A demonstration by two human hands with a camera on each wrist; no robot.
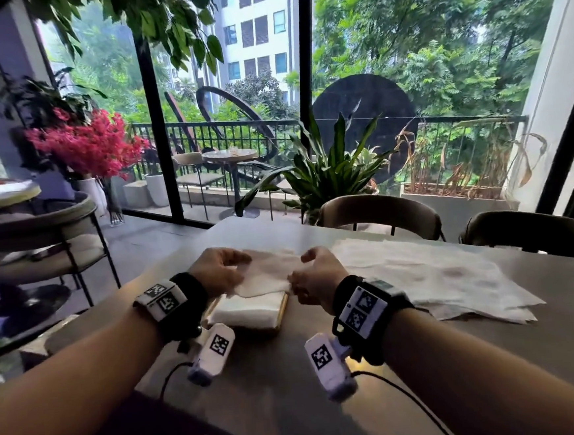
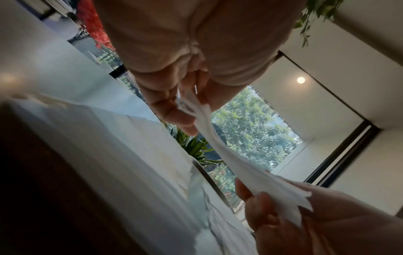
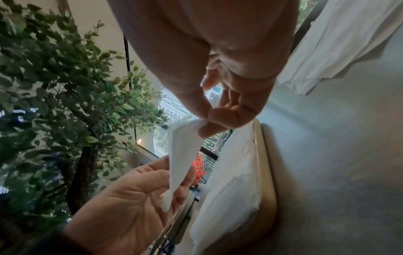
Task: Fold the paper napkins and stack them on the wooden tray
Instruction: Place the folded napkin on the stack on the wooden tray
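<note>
Both hands hold one folded white napkin [image 1: 265,270] in the air, just above the wooden tray [image 1: 283,312]. My left hand [image 1: 219,269] pinches its left end, thumb against fingers. My right hand [image 1: 314,273] pinches its right end the same way. The left wrist view shows the napkin [image 2: 214,146] stretched between my left hand [image 2: 181,105] and my right hand [image 2: 261,198]. Seen from the right wrist, the napkin [image 3: 181,155] runs from my right hand [image 3: 207,119] to my left hand [image 3: 172,186]. A stack of folded napkins [image 1: 248,313] lies on the tray.
A loose pile of unfolded napkins [image 1: 431,281] lies on the grey table [image 1: 292,388] to the right of my hands. Two chairs [image 1: 378,213] stand at the far side. Another chair [image 1: 40,243] and a small round table stand to the left. Plants line the window.
</note>
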